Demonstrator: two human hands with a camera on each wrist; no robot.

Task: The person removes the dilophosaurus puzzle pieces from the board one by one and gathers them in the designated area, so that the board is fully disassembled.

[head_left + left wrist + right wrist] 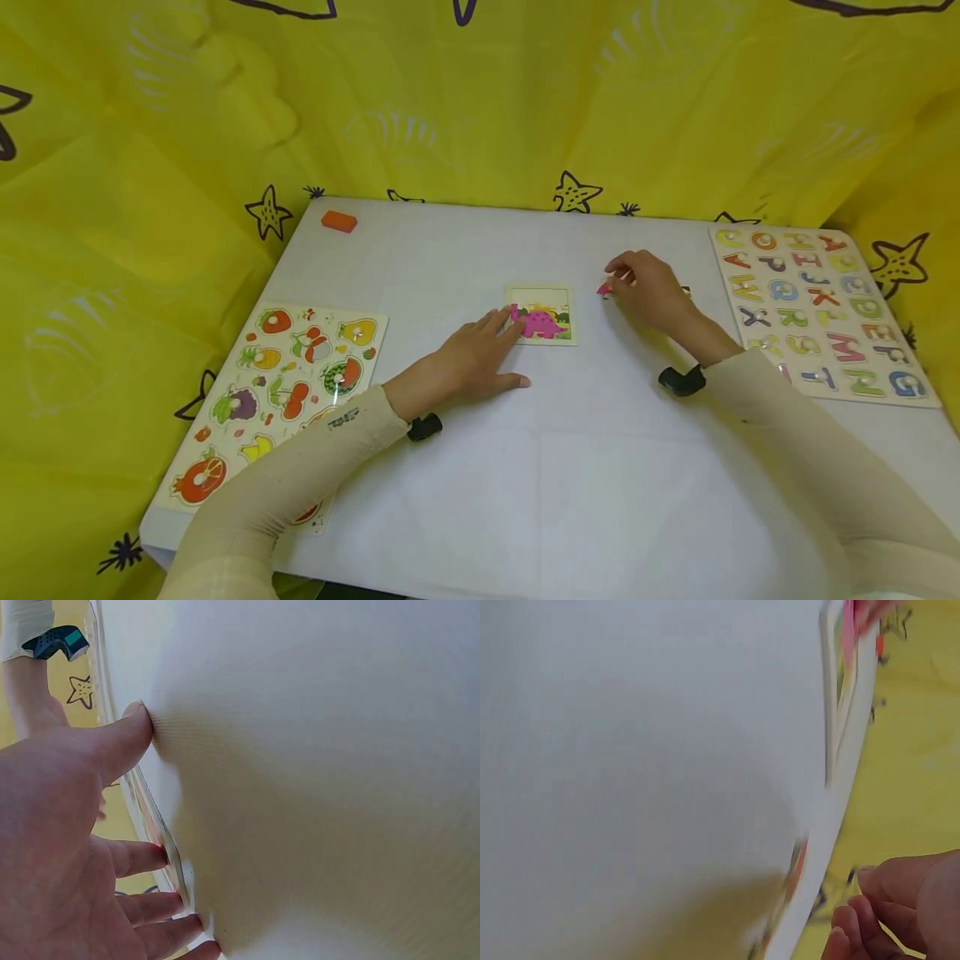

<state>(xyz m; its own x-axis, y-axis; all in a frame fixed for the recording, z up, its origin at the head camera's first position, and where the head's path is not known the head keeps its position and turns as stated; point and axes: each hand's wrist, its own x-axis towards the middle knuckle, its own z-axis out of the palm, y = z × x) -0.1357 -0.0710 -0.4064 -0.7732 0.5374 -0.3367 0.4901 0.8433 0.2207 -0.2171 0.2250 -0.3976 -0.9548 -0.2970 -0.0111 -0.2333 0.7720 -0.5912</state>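
Observation:
A small square puzzle board (537, 339) with a pink dinosaur picture lies mid-table, its upper part bare cream. My left hand (480, 360) rests its fingertips on the board's left side, fingers extended and thumb out on the tablecloth; the left wrist view shows the fingers (154, 909) along the board's edge. My right hand (643, 287) hovers over a pink puzzle piece (604, 289), fingers loosely bent. In the right wrist view that piece (799, 861) appears on the cloth, apart from the fingers (862, 911). Another piece (686, 291) is partly hidden behind the right hand.
A fruit puzzle board (300, 379) lies at the left, partly under the left sleeve. On the right is an alphabet puzzle board (795, 292). An orange block (339, 221) sits at the back left. Yellow curtain (465, 108) hangs behind the white table (600, 500).

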